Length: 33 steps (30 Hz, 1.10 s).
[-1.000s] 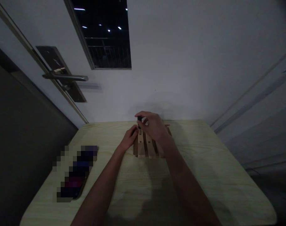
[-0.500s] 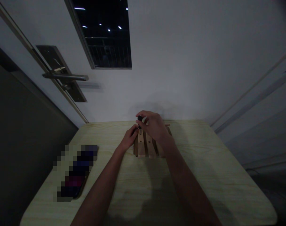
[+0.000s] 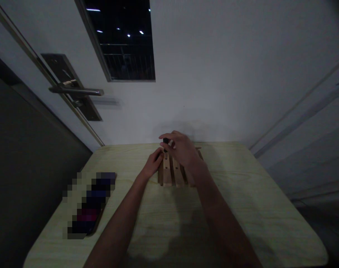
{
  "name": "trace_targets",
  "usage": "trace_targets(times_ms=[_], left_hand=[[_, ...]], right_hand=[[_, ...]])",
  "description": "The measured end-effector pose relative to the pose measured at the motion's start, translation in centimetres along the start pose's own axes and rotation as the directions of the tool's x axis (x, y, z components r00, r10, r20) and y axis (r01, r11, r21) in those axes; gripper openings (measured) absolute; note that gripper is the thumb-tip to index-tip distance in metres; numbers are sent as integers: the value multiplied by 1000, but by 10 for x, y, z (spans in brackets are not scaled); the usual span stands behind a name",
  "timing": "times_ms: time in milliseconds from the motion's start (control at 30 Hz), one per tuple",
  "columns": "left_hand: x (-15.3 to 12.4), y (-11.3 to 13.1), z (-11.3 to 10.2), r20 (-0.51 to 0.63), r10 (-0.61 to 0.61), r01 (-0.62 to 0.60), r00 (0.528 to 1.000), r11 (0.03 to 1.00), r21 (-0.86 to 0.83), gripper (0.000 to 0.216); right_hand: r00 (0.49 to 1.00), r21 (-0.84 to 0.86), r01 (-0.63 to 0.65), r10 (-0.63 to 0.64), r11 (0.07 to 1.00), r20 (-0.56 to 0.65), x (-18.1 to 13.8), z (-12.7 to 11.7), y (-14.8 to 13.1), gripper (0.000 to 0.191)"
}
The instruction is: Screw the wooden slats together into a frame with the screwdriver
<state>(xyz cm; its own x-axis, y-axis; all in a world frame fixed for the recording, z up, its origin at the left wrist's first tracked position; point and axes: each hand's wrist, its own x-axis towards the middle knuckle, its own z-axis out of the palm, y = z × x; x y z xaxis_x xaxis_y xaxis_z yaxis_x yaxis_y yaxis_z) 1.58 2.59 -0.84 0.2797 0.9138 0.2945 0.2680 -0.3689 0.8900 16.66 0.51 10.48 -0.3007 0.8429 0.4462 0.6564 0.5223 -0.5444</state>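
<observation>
Pinching a black-handled tool (image 3: pixel 165 140) with the right hand (image 3: pixel 184 149), upright over the leftmost light slat (image 3: pixel 167 179) of a wooden rack (image 3: pixel 180 181) on the table (image 3: pixel 242 193). Touching the rack's left side with the left hand (image 3: pixel 154 163); cannot tell if clamped. Judging by the tool at the slat, probably not finished; cannot tell the share done or left, with part of the rack covered.

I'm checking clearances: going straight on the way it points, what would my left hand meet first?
Probably the brown, slatted wooden piece: the left hand points at its left side and appears to touch it, though depth is hard to judge.
</observation>
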Motion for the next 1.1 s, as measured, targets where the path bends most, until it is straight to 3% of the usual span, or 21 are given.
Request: trace_targets(times_ms=[200,567,1100], left_hand=[[0,-1,0,6,4,-3,1000,1000,-29,35],[0,-3,0,4,-13,13,1000,1000,15,35],[-1,1,0,9,1,-1,1000,1000,-6,39]], right_hand=[[998,85,48,-52,995,35,0,2,2,36],[999,53,48,-48,997,-3,1,5,3,6],[1000,29,-2,3,1000,-26,0,3,-1,15]])
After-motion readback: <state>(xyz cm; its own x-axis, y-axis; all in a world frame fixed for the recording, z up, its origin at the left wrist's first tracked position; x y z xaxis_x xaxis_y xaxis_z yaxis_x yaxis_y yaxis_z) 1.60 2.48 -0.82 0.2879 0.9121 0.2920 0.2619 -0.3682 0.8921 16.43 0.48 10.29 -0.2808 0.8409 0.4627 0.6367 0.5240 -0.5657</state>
